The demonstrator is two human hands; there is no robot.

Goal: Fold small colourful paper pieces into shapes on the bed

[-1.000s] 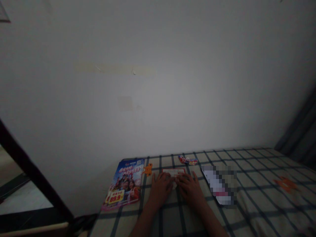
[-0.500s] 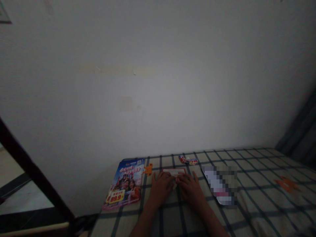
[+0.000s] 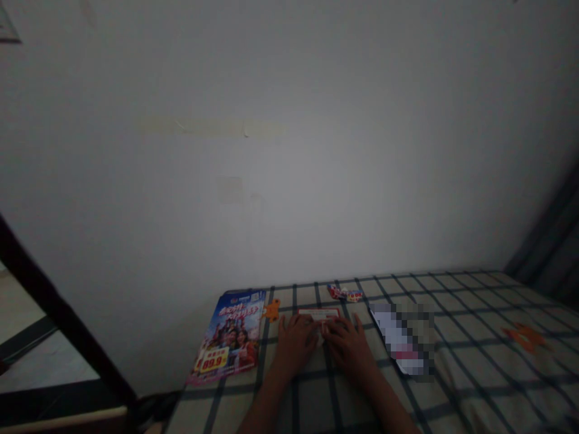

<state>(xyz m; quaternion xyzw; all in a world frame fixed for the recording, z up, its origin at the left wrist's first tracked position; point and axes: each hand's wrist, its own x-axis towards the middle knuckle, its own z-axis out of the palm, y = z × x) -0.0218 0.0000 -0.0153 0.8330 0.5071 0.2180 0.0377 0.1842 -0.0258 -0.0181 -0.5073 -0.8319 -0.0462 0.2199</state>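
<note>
Both my hands lie side by side on a checked bed sheet [image 3: 456, 337], fingers stretched forward. My left hand [image 3: 294, 343] and my right hand [image 3: 346, 345] press flat on a small white paper with a red border [image 3: 318, 314], covering its near part. The fingers look spread and flat; neither hand grips anything I can see. The light is dim.
A colourful flyer with a yellow price tag [image 3: 229, 343] lies left of my hands. A small folded colourful paper piece [image 3: 344, 293] sits near the wall. A blurred-out flat object [image 3: 401, 339] lies to the right. A dark metal bed frame post [image 3: 54, 313] slants at left.
Almost nothing; my fingers shifted slightly over the small paper, and the view barely moved.
</note>
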